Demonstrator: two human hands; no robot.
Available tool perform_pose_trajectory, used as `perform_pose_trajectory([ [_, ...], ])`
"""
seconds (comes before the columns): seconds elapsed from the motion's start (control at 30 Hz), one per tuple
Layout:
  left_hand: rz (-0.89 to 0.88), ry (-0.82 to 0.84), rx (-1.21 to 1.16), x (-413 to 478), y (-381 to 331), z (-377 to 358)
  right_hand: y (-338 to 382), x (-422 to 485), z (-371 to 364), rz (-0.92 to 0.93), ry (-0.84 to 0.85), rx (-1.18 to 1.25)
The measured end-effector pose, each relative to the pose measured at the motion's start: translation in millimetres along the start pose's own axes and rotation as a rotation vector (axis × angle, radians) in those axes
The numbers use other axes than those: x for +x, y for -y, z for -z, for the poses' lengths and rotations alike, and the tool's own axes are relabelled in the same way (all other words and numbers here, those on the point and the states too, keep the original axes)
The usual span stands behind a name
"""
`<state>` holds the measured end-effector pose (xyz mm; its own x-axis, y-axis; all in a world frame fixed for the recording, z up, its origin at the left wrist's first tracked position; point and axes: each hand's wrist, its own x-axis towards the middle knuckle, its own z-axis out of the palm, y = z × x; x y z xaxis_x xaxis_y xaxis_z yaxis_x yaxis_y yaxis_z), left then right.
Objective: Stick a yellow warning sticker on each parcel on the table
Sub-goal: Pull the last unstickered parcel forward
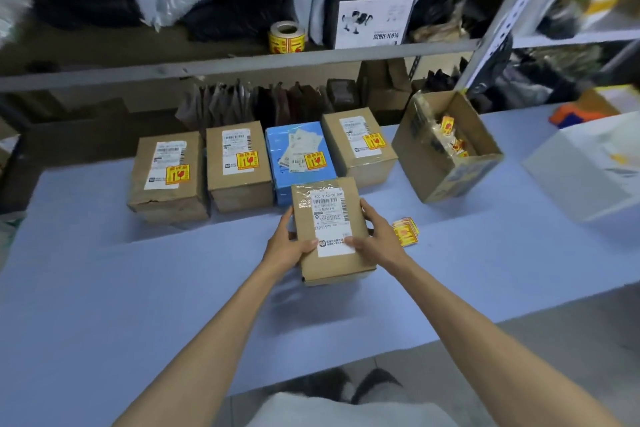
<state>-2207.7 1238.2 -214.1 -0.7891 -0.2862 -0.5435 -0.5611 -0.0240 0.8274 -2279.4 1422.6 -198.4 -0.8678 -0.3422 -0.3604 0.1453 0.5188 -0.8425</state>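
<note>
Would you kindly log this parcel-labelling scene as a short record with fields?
stickered parcels: four in the back row, three brown and one blue parcel
unstickered parcel: brown parcel in front, white shipping label only
left hand: grips its left side
right hand: grips its right side
loose stickers: small stack on the table, right of the hands
sticker roll: on the shelf

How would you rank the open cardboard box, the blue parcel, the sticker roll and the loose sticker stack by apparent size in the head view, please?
1. open cardboard box
2. blue parcel
3. sticker roll, though it sits farther back on the shelf
4. loose sticker stack
</note>
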Motion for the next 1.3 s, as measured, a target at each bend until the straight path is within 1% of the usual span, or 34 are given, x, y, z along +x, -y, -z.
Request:
perform_pose_trajectory([
  [0.17,0.054,-0.034,0.013,16,3,-24,-21,20,17,-0.022,0.053,0.003],
  [0.27,0.087,-0.088,0.009,16,7,-42,-36,27,29,-0.016,0.142,-0.022],
  [0.43,0.127,-0.169,-0.009,14,14,-58,-52,33,41,0.033,0.212,-0.035],
  [0.53,0.116,-0.207,-0.017,7,16,-64,-55,32,40,0.049,0.228,-0.022],
  [0.7,0.05,-0.304,-0.01,-1,14,-85,-60,25,39,0.109,0.201,0.024],
  [0.8,0.047,-0.344,-0.002,-5,17,-86,-61,25,41,0.136,0.234,0.061],
  [1.07,0.066,-0.297,0.036,-16,12,-79,-61,22,47,0.177,0.296,0.086],
  [1.3,0.054,-0.256,0.026,-17,10,-74,-62,25,45,0.191,0.298,0.07],
])
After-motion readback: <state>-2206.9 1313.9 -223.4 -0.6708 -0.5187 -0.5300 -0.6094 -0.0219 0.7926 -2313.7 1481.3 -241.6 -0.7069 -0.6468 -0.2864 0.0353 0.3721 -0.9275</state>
